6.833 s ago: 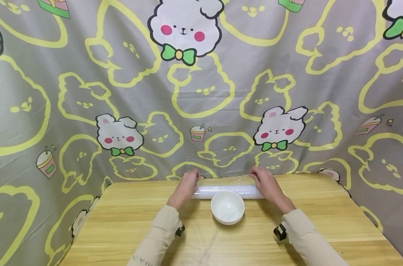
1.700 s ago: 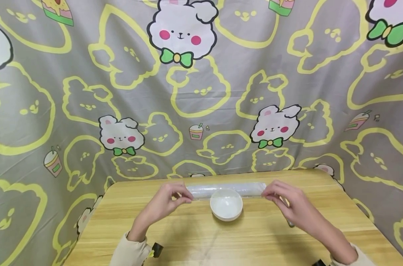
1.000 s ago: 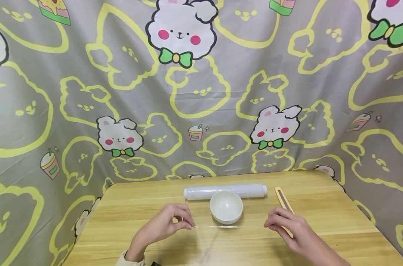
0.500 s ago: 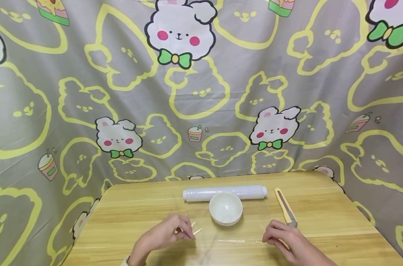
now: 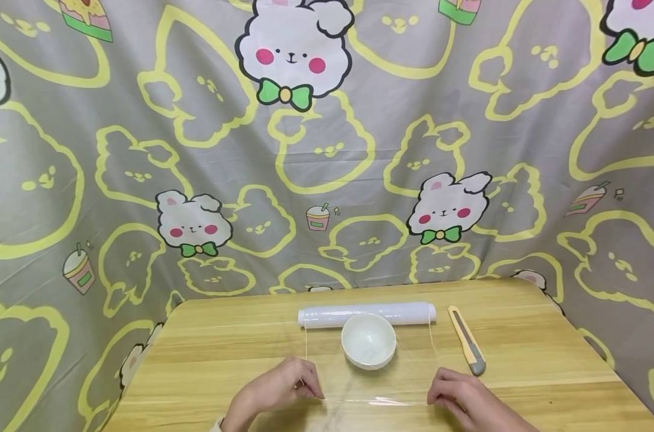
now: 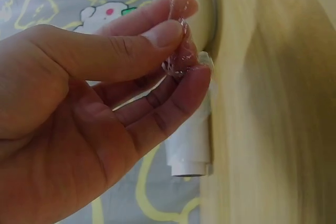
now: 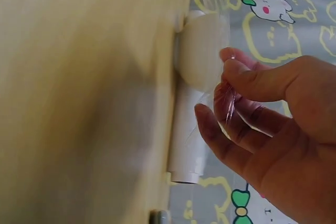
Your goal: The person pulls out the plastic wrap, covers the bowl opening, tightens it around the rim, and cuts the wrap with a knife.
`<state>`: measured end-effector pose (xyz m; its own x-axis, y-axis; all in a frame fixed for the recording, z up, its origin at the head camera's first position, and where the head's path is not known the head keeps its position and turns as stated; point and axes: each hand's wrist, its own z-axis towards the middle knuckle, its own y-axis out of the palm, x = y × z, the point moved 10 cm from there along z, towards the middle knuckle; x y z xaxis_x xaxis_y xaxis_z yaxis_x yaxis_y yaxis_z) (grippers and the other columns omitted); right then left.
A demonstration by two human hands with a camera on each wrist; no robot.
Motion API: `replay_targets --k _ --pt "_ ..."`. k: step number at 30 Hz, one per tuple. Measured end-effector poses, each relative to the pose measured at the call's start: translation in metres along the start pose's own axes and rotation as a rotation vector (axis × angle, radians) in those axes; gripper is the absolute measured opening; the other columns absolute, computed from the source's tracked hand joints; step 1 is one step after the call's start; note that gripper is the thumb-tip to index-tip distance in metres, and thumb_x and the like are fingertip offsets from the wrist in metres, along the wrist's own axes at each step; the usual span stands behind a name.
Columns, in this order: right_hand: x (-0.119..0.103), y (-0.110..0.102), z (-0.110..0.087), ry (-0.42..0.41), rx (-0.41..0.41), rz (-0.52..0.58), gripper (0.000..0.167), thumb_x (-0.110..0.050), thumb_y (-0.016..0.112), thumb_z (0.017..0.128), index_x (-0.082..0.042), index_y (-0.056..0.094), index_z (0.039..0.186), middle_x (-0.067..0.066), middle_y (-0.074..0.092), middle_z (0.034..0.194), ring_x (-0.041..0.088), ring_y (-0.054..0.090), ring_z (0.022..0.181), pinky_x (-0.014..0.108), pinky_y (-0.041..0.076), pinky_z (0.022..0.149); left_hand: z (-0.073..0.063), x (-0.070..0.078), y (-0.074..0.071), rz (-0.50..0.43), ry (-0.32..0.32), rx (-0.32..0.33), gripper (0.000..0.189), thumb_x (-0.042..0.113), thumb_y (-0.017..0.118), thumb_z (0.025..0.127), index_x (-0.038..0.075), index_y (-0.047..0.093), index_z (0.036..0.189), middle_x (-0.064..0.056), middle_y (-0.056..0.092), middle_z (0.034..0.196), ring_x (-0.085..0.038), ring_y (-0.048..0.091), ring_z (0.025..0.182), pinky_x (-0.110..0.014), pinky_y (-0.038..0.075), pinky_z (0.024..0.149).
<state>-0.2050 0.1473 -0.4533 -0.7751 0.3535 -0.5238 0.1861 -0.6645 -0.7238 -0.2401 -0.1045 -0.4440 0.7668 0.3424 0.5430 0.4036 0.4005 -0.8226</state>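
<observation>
A clear sheet of cling film (image 5: pixel 383 401) stretches between my two hands in front of the bowl. My left hand (image 5: pixel 284 384) pinches its near left corner; in the left wrist view the film bunches between thumb and fingers (image 6: pixel 191 85). The near right corner is pinched by my right hand (image 5: pixel 462 396), and crinkled film shows at those fingertips in the right wrist view. Thin side edges of the sheet run back toward the white cling film roll (image 5: pixel 327 316). The white bowl (image 5: pixel 368 342) stands upright between the roll and my hands, within the sheet's outline.
A yellow and grey utility knife (image 5: pixel 466 341) lies on the wooden table (image 5: pixel 208 342), right of the bowl and roll. Behind the table's far edge hangs a grey curtain (image 5: pixel 262 222) with cartoon rabbits.
Both hands have come from the roll, past the bowl's sides, toward the near edge, drawing the film along. The utility knife, partly covered by the right hand before, now shows fully. The bowl stays put.
</observation>
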Motion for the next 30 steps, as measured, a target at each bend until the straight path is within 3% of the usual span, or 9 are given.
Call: replay_targets --k 4,11,17,23,30 --pt "0.011 0.009 -0.003 0.044 -0.035 0.018 0.031 0.009 0.071 0.088 -0.021 0.070 0.095 -0.013 0.059 0.095 -0.004 0.055 0.085 0.018 0.052 0.065 0.002 -0.003 0.004 0.018 -0.009 0.004 0.021 -0.010 0.074 0.084 0.008 0.082 0.091 0.005 0.073 0.086 0.004 0.063 0.087 -0.009 0.050 0.079" --pt "0.033 0.019 -0.001 0.170 -0.068 0.022 0.024 0.000 0.072 0.092 -0.023 0.071 0.092 -0.014 0.061 0.092 -0.004 0.057 0.082 0.021 0.052 0.063 0.003 -0.016 0.010 -0.006 -0.130 -0.010 0.023 -0.011 0.073 0.084 0.008 0.082 0.093 0.006 0.073 0.088 0.003 0.063 0.088 -0.011 0.051 0.080" --pt "0.047 0.026 0.003 0.271 -0.118 0.046 0.020 -0.004 0.072 0.094 -0.023 0.073 0.090 -0.016 0.061 0.087 -0.004 0.057 0.079 0.022 0.053 0.064 0.002 -0.023 0.008 0.000 -0.162 0.018 0.029 -0.016 0.070 0.082 0.007 0.081 0.096 0.002 0.074 0.091 -0.002 0.065 0.090 -0.014 0.053 0.079" --pt "0.050 0.020 0.013 0.269 -0.053 -0.037 0.022 0.001 0.077 0.087 -0.021 0.073 0.085 -0.015 0.063 0.082 -0.003 0.059 0.076 0.023 0.053 0.062 0.001 -0.033 0.011 -0.027 -0.231 0.031 0.035 -0.021 0.066 0.080 0.005 0.081 0.098 0.002 0.074 0.093 -0.004 0.065 0.091 -0.019 0.056 0.079" --pt "0.064 0.014 0.022 0.346 -0.020 -0.099 0.022 0.002 0.079 0.084 -0.020 0.075 0.081 -0.009 0.066 0.079 -0.002 0.056 0.074 0.023 0.052 0.061 0.002 -0.052 0.011 -0.108 -0.349 0.080 0.037 -0.025 0.063 0.079 0.001 0.080 0.100 -0.002 0.076 0.097 -0.010 0.067 0.093 -0.024 0.058 0.080"
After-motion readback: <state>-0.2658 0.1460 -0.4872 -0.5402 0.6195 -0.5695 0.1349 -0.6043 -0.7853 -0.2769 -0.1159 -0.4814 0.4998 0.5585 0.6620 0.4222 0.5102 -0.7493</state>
